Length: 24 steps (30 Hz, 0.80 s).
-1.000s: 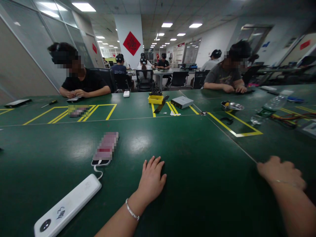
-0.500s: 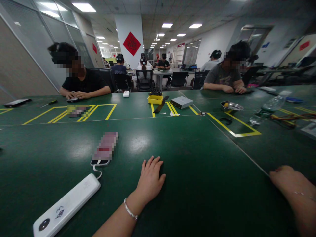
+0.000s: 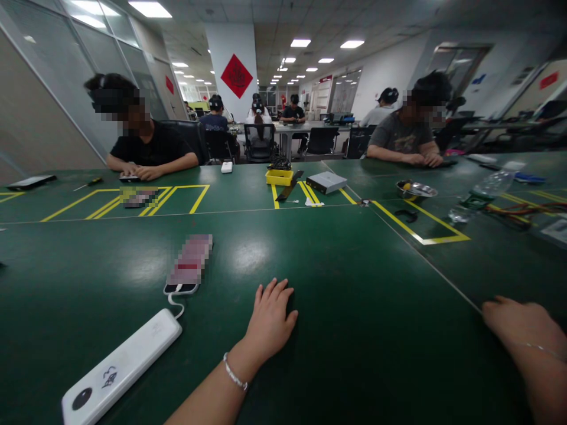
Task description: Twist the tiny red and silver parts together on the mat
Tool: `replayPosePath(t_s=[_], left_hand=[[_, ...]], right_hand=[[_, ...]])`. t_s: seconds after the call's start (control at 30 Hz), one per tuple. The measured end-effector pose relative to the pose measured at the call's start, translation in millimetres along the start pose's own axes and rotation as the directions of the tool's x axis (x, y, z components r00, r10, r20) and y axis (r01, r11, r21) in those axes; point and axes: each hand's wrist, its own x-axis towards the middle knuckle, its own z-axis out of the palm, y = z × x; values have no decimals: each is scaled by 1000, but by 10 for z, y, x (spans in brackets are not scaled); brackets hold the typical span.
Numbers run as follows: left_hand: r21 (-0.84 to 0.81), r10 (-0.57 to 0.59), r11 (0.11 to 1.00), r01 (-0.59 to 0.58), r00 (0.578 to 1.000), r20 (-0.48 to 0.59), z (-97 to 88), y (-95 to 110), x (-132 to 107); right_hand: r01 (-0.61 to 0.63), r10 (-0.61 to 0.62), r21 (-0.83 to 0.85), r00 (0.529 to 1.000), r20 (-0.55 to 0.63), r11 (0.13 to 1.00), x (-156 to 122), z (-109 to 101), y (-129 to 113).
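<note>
My left hand (image 3: 272, 319) lies palm down on the green table (image 3: 354, 354), its fingers spread and nothing held. A bracelet circles that wrist. To its left is a long white power bank (image 3: 126, 366) with dark writing and a round dark spot. A short white cable (image 3: 178, 306) runs from beside it to a phone (image 3: 189, 264), whose screen is blurred out. Far to the right, my right hand (image 3: 516, 321) rests on the table with its back turned up. Its fingers are mostly hidden beneath it, so what they hold, if anything, does not show.
Yellow tape outlines mark the table's far half. A yellow bin (image 3: 279, 177), a grey box (image 3: 326, 182), a metal bowl (image 3: 420, 190) and a plastic bottle (image 3: 482, 192) stand there. Two people sit across the table, one at left (image 3: 146, 147), one at right (image 3: 401, 133).
The view has shifted very slightly. Both my hands, the power bank and the phone stay in place on the table.
</note>
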Motion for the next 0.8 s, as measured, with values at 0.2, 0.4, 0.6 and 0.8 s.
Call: replayPosePath(t_s=[0.2, 0.4, 0.6, 0.8], left_hand=[[-12, -12, 1000, 12, 1000, -3, 5, 11, 7], [-237, -31, 971, 17, 998, -55, -24, 56, 25], [-813, -107, 559, 163, 986, 125, -40, 141, 54], [-950, -215, 53, 307, 933, 289, -20, 93, 98]], right_hand=[[-43, 42, 0, 984, 173, 999, -319, -371, -498], [464, -496, 283, 867, 48, 839, -1194, -583, -1601], [757, -806, 477, 571, -153, 446, -2275, -570, -2593], [824, -874, 485, 438, -213, 294, -2274, -584, -2670]])
